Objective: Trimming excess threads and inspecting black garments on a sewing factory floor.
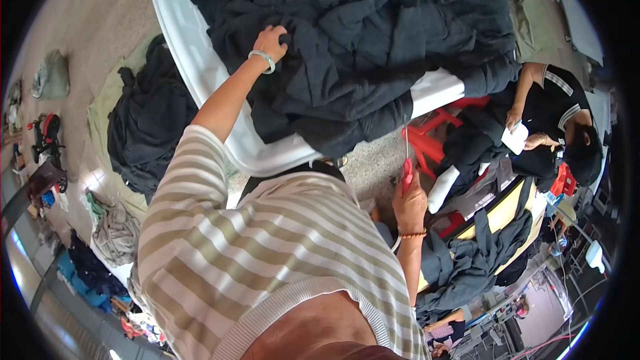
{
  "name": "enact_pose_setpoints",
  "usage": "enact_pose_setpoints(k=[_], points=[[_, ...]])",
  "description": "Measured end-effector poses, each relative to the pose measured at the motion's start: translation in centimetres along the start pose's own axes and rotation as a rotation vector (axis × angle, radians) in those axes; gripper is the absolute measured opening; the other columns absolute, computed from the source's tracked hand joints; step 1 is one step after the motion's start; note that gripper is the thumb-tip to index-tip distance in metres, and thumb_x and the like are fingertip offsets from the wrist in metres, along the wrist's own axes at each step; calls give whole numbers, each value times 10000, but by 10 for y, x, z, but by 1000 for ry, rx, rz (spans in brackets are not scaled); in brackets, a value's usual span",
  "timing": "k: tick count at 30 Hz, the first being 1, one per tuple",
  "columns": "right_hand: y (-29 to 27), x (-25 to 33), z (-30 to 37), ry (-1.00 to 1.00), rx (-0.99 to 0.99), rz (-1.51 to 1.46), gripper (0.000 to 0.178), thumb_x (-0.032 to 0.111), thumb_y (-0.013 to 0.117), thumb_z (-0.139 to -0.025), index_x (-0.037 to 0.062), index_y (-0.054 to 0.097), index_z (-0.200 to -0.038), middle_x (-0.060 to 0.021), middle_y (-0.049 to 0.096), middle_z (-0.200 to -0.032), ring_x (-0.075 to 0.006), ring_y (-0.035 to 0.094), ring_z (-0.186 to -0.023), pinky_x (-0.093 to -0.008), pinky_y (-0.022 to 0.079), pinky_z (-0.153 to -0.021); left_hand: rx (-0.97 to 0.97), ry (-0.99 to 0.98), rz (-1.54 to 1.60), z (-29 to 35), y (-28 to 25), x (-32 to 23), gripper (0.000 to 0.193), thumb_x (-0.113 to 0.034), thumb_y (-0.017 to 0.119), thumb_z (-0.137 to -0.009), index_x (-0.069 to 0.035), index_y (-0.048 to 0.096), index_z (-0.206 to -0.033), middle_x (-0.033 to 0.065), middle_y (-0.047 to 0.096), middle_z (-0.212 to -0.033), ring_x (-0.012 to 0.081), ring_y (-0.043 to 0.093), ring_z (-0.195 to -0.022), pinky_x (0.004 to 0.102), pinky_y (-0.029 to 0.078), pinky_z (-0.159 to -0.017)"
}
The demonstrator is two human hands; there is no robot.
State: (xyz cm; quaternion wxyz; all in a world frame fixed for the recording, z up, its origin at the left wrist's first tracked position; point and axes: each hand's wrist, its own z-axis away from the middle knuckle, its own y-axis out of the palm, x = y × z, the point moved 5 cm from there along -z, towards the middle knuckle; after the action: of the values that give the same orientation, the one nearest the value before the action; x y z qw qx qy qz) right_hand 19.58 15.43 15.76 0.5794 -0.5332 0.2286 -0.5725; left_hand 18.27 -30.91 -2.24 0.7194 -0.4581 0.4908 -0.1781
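Black clothes are lying in a heap on the floor at far left, beside a grey bundle. Next, the left hand is reaching up into the dark garments piling out of a white tub, its fingers closing on a fold of cloth. Further right, the right hand is wrapping tightly around red-handled snips, blade pointing up. At far right, a seated person is holding a white card.
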Motion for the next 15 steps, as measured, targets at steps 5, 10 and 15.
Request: enact_pose_setpoints(k=[5,10,15], points=[[-5,16,-8,124,55,16,298,160,524,-851,60,528,-1131,-236,617,-783,-416,606,-730,-468,492,-637,859,218,-5,-34,-27,-49,319,-229,715,-683,-50,653,-941,148,653,-929,300,608,-905,344,466,-792],[-8,31,-19,108,37,7,329,110,533,-821,75,528,-1148,-217,626,-859,-396,613,-774,-448,496,-663,54,148,-252,-114,-45,-55,819,-276,775,-659,-190,349,-1353,122,301,-1428,333,305,-1291,482,317,-1002],[-9,36,-10,178,54,55,406,95,562,-778,89,515,-1181,-207,634,-847,-385,619,-769,-445,497,-670,112,169,-525,-161,-20,-46,771,-216,744,-675,-199,366,-1347,118,377,-1393,317,288,-1328,520,251,-1050]])
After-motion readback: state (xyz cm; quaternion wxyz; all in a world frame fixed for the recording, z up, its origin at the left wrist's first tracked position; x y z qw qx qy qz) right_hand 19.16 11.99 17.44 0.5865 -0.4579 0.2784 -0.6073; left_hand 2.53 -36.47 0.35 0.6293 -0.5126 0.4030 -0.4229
